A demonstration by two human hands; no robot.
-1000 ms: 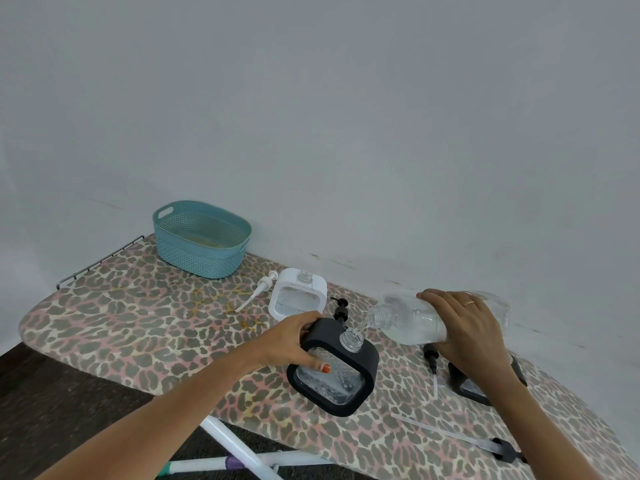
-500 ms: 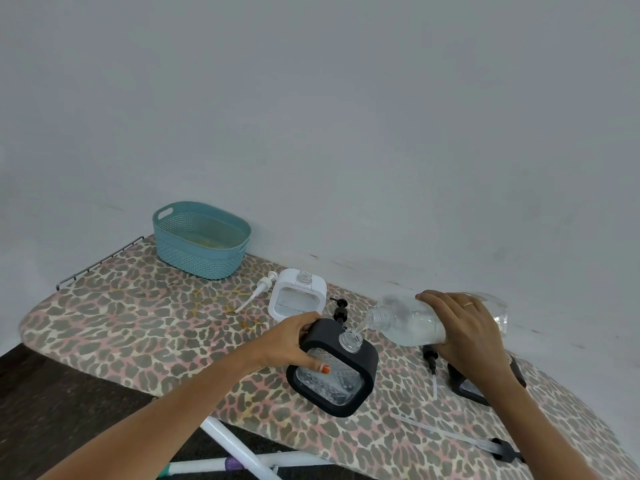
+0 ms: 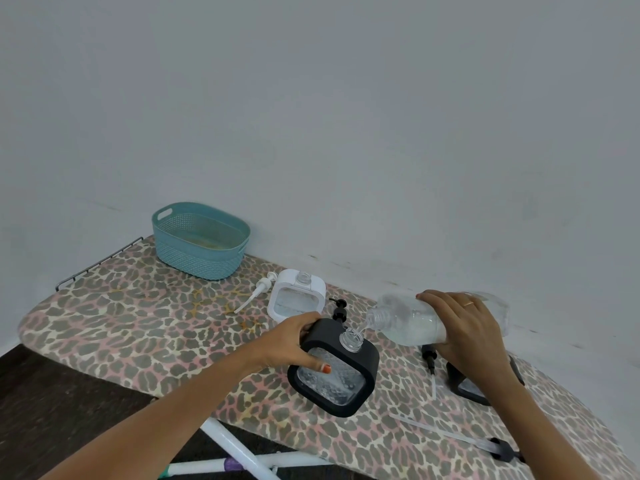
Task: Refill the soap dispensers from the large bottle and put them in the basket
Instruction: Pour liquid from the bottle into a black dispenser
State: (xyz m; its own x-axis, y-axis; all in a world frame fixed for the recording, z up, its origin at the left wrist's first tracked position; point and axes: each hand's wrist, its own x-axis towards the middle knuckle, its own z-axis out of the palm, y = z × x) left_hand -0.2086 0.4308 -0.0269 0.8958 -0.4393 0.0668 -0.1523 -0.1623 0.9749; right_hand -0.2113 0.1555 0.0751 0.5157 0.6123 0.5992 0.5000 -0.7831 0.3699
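head view: little has changed over the last second; the right hand [image 3: 465, 336] fingers stay wrapped round the large bottle [image 3: 412, 323], trickling into the black dispenser [image 3: 334, 370] gripped by the left hand [image 3: 292, 342] fingers. filling continues; basket [image 3: 199, 240] far beyond them.

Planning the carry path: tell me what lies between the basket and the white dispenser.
In the head view, only a white pump lies between the basket and white dispenser.
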